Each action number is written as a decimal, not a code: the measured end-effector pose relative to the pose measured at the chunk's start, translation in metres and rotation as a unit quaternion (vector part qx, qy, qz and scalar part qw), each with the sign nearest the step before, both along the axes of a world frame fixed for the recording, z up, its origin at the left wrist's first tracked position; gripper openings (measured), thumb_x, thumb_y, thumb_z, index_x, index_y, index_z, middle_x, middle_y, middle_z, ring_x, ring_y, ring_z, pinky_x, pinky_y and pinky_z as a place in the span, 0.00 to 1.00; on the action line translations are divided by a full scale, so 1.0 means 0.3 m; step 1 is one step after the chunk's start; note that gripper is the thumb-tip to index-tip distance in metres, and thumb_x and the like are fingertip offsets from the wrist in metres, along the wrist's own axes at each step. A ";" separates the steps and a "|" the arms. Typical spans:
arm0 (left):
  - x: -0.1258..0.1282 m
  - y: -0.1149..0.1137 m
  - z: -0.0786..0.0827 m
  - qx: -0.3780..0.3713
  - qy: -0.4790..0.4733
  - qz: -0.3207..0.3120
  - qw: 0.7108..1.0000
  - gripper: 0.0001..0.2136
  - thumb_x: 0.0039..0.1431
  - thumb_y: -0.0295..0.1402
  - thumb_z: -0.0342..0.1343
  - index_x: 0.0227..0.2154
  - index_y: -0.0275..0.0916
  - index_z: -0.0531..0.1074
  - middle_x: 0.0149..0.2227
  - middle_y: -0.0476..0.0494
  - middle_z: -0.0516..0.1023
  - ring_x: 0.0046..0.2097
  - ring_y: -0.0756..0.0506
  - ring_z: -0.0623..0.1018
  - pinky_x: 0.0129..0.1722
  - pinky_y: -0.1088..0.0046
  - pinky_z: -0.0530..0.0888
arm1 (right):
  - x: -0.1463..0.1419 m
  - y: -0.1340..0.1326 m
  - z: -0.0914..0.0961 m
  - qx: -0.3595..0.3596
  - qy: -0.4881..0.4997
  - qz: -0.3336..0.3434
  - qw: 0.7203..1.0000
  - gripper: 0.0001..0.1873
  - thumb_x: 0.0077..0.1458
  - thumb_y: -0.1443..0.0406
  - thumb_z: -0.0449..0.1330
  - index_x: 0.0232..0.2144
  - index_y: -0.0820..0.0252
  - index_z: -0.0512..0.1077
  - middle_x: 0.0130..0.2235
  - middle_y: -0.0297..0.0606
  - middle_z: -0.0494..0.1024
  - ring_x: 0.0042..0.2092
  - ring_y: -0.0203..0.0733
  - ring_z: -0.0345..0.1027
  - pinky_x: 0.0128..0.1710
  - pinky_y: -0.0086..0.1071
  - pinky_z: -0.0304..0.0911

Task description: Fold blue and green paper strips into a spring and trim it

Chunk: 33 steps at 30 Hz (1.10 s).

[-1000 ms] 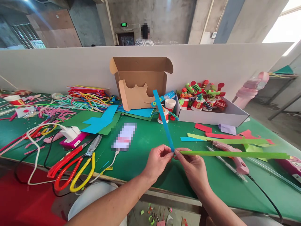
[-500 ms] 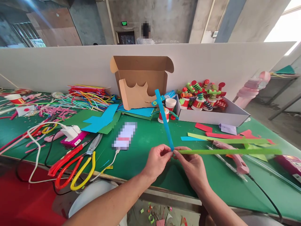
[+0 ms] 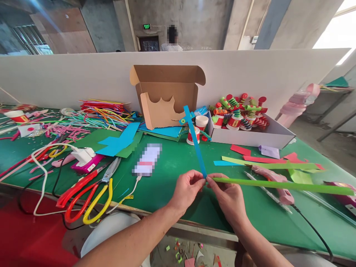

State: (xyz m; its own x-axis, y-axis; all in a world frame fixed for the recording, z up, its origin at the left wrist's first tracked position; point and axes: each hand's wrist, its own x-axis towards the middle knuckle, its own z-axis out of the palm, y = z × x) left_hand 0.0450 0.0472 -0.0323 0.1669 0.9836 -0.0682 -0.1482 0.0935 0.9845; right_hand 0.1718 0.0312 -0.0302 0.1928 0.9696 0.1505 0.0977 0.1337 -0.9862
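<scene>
My left hand [image 3: 190, 189] and my right hand [image 3: 226, 193] meet above the front of the green table, each closed in a pinch where two paper strips join. A blue paper strip [image 3: 197, 144] rises from my fingertips, leaning away and a little left. From the same joint a long light-green paper strip [image 3: 278, 183] runs out to the right, over the glue gun. My left fingers sit at the blue strip's lower end, and my right ones at the green strip's left end. The joint itself is mostly hidden by my fingertips.
A pink glue gun [image 3: 274, 181] lies right of my hands. Scissors [image 3: 107, 178] and a charging phone [image 3: 147, 159] lie left. Behind stand an open cardboard box [image 3: 169, 83], a paper-cup figure [image 3: 193, 137] and a white box [image 3: 250, 139] of similar figures. A person [image 3: 171, 40] is beyond the partition.
The green strip's far end has swung slightly toward me and now reaches farther right. The blue strip's lower end has shifted a touch right. Both hands keep their pinch.
</scene>
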 end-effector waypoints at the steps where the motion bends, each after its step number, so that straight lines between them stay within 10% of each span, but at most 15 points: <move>1: 0.002 -0.002 -0.001 -0.001 -0.006 0.003 1.000 0.13 0.43 0.41 0.64 0.22 0.37 0.70 0.21 0.51 0.69 0.25 0.52 0.67 0.26 0.76 0.66 | 0.000 0.000 -0.001 -0.001 0.001 -0.002 1.000 0.19 0.41 0.49 0.67 0.24 0.58 0.76 0.24 0.38 0.77 0.27 0.42 0.70 0.28 0.33 0.68; 33: 0.007 -0.005 0.000 -0.008 -0.008 0.028 1.000 0.10 0.43 0.39 0.61 0.21 0.37 0.69 0.19 0.51 0.69 0.24 0.51 0.68 0.26 0.75 0.66 | 0.003 0.002 -0.011 0.021 -0.033 -0.007 0.999 0.14 0.44 0.53 0.66 0.25 0.59 0.76 0.27 0.40 0.79 0.28 0.42 0.72 0.31 0.34 0.70</move>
